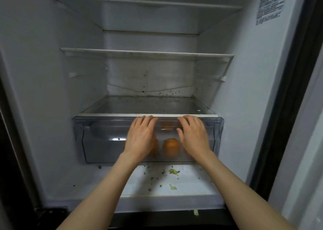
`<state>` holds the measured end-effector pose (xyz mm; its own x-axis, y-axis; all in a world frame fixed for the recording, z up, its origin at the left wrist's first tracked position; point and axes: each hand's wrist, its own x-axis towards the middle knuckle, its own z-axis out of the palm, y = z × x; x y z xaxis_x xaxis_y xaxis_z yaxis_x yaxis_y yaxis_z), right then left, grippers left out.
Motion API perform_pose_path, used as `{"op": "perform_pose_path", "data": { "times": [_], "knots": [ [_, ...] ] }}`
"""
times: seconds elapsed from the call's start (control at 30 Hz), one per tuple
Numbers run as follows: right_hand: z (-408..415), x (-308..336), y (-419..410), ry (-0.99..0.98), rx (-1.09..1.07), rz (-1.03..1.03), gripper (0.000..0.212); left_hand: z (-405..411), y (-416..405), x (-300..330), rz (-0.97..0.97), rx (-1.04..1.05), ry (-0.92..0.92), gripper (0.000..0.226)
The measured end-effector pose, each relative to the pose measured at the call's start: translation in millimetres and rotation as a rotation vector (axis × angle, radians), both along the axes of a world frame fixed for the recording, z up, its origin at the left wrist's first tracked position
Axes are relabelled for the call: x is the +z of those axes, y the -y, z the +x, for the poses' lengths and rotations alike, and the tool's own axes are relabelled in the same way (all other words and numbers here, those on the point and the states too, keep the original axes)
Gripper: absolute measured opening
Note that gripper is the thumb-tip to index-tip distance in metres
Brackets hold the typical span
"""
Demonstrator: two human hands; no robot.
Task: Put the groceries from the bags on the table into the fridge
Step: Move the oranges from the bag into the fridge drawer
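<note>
The fridge stands open in front of me. Its clear plastic crisper drawer (103, 142) sits low in the middle. Oranges (171, 147) show through the drawer's front, one plainly, others partly hidden behind my hands. My left hand (141, 136) lies flat against the drawer front, fingers straight and reaching its top edge. My right hand (193, 134) presses the front the same way, just to the right. Neither hand holds anything. No bags or table are in view.
A glass shelf (139, 105) lies just above the drawer, with two more shelves (146, 54) higher up, all bare apart from dark specks. Green leaf scraps (173, 171) and crumbs dot the white fridge floor below. The fridge's right wall (262, 72) carries a label.
</note>
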<state>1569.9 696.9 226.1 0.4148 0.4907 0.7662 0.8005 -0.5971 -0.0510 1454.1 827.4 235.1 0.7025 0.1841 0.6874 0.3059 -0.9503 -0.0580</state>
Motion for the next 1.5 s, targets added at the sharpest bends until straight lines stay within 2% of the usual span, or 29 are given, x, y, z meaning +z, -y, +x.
{"op": "perform_pose_path", "data": {
  "times": [0.1, 0.23, 0.5, 0.7, 0.8, 0.97, 1.2, 1.3, 1.4, 1.5],
  "knots": [
    [4.8, -3.6, -5.6, -0.057, 0.011, -0.033, 0.040, 7.2, -2.3, -1.5, -0.037, 0.007, -0.002, 0.045],
    [10.4, -14.9, -7.9, -0.049, 0.003, -0.048, 0.055, 9.7, -6.7, -9.0, -0.091, -0.004, -0.051, 0.055],
    [-6.5, -13.0, 8.4, -0.135, 0.005, -0.235, 0.067, -11.8, 0.1, -10.0, -0.162, 0.083, -0.322, 0.069],
    [-67.9, -56.0, 37.1, -0.153, 0.094, -0.239, 0.062, -85.5, 36.3, -49.7, -0.209, 0.061, -0.173, 0.063],
    [-113.3, -83.5, 52.7, -0.176, 0.136, -0.247, 0.062, -135.7, 52.7, -85.0, -0.229, 0.091, -0.195, 0.066],
    [-204.5, -124.7, 73.1, -0.252, 0.270, -0.257, 0.067, -239.6, 83.0, -143.6, -0.277, 0.194, -0.225, 0.057],
    [-383.1, -193.6, 86.7, -0.387, 0.502, -0.478, 0.075, -441.0, 130.1, -215.2, -0.487, 0.453, -0.356, 0.062],
    [-462.8, -207.4, 79.2, -0.396, 0.663, -0.588, 0.082, -533.8, 148.0, -224.5, -0.557, 0.608, -0.337, 0.069],
    [-535.0, -212.7, 63.8, -0.396, 0.786, -0.633, 0.069, -616.2, 163.4, -227.5, -0.614, 0.759, -0.314, 0.070],
    [-600.4, -220.5, 48.0, -0.370, 0.906, -0.687, 0.067, -683.9, 174.9, -227.8, -0.679, 0.905, -0.267, 0.060]
  ]
}}
